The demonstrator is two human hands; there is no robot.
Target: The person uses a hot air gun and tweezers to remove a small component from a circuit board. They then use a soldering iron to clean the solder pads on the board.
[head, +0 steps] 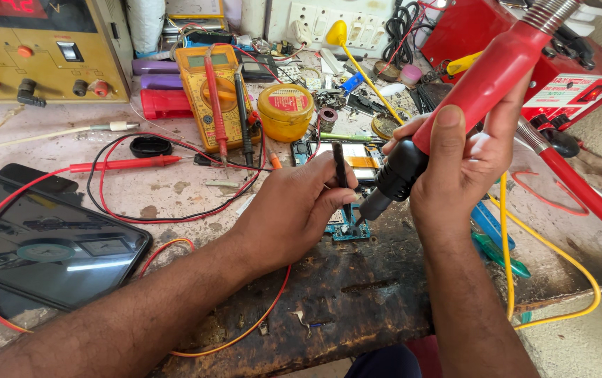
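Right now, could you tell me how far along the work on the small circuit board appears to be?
Done: the phone lies opened behind, and the small circuit board sits out on the bench. In hand: the right hand aims the red hot-air handpiece at the board while the left hand holds black tweezers over it. Left: the board is not back in the phone.

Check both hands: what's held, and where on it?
Right hand grips the hot-air wand where red handle meets black nozzle. Left hand pinches black tweezers mid-shaft over the small board.
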